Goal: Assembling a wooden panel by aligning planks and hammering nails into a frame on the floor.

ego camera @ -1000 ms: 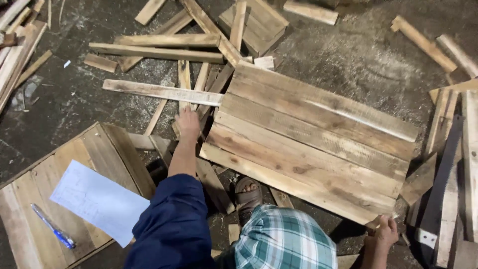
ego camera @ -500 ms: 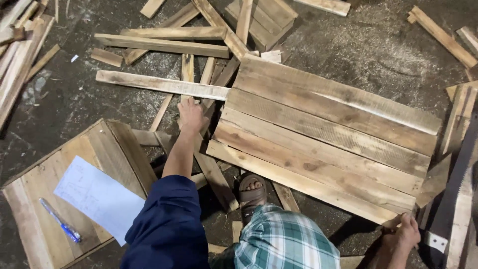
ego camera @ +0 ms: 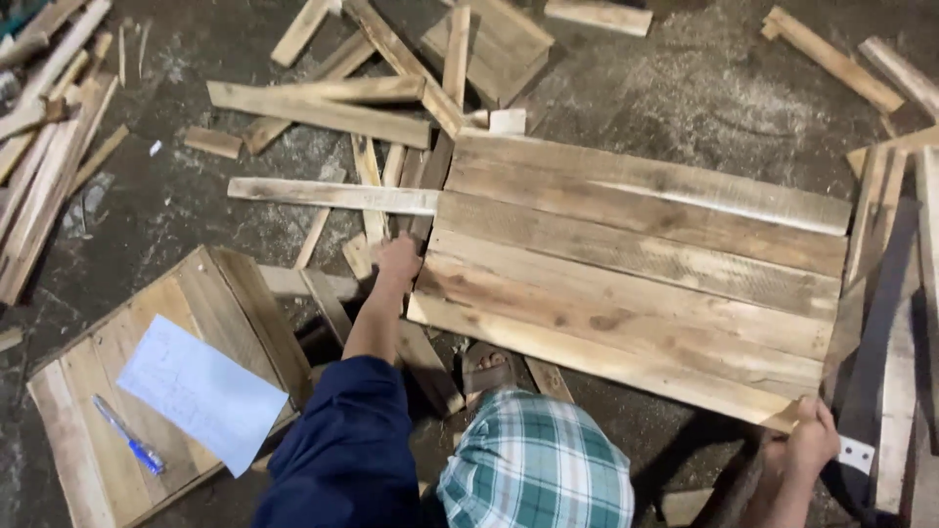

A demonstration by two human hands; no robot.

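Observation:
A wide panel of several rough planks [ego camera: 636, 264] lies on the dusty floor in front of me. My left hand [ego camera: 399, 262], arm in a dark blue sleeve, grips the panel's left edge near its lower corner. My right hand [ego camera: 812, 440] holds the panel's near right corner. A long thin slat [ego camera: 333, 195] sticks out to the left from under the panel, just above my left hand. My knee under green checked cloth [ego camera: 536, 469] and a sandalled foot [ego camera: 486, 370] are below the panel's near edge.
A low wooden box [ego camera: 108, 430] at the lower left carries a white sheet of paper [ego camera: 201, 391] and a blue pen [ego camera: 129, 435]. Loose slats and offcuts [ego camera: 323, 112] litter the floor behind, on the far left and along the right edge [ego camera: 895, 323].
Both hands stay on the panel. The panel has swung slightly, lying more level in view, and my right hand has come up with its near right corner.

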